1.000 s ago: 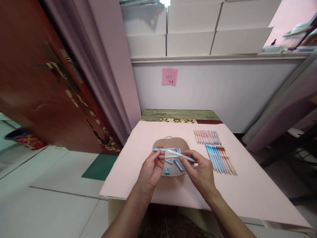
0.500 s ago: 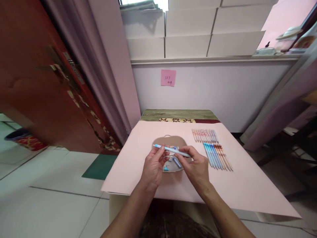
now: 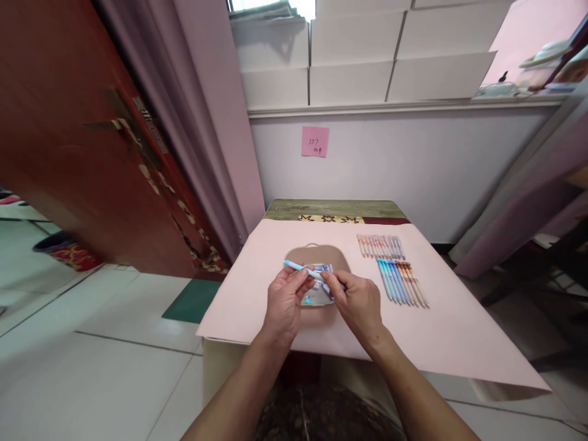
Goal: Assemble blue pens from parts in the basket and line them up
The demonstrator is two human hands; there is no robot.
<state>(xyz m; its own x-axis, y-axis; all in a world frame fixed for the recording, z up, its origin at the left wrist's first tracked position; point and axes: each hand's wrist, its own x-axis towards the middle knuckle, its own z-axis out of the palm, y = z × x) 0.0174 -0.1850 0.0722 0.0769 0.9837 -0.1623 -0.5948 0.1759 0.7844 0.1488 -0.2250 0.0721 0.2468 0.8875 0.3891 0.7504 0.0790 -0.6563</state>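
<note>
A light blue pen (image 3: 294,265) is held between both hands above a beige basket (image 3: 340,256). My left hand (image 3: 285,300) pinches it near its bright blue end, which points up and left. The fingers of my right hand (image 3: 356,299) are closed round its other end, which they partly cover. Inside the basket lie small blue and white pieces (image 3: 309,301), partly hidden by the hands. To the right, blue pens (image 3: 395,282) and brown pens (image 3: 414,285) lie side by side in a row. Behind them is a row of pale, clear-looking pens (image 3: 381,246).
The table (image 3: 243,294) has a pale pink cover, with a green patterned strip (image 3: 340,210) bare at its back. A pink note (image 3: 315,142) is stuck to the wall behind. A red-brown door (image 3: 68,153) and purple curtain (image 3: 197,122) stand at the left.
My right hand has moved slightly left along the pen and covers more of it. The view has shifted a little, with the door and basket appearing slightly displaced.
</note>
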